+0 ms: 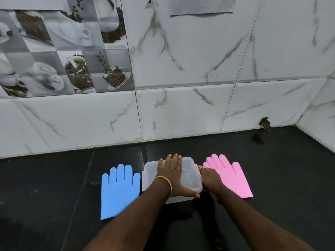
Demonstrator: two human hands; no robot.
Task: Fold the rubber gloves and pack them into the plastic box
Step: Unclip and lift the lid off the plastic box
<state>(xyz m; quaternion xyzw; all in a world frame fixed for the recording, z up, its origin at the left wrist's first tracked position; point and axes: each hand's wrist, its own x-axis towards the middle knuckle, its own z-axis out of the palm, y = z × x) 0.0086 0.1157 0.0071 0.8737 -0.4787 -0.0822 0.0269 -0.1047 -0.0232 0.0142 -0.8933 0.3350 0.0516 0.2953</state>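
Observation:
A clear plastic box (pixel 150 178) with its lid on stands in the middle of the black counter. My left hand (pixel 171 175) lies flat on the lid, fingers pointing to the wall, thumb hooked over the near right corner. My right hand (pixel 210 179) is curled around the box's right edge, where a small red part shows. A blue rubber glove (pixel 118 192) lies flat and unfolded just left of the box, fingers pointing away from me. A pink rubber glove (pixel 231 175) lies flat to the right, partly under my right hand.
The black counter (pixel 54 187) ends at a white marble-tiled wall (pixel 181 115) close behind the box. A side wall meets it at the far right. A small broken hole (pixel 265 124) sits at the wall's base on the right.

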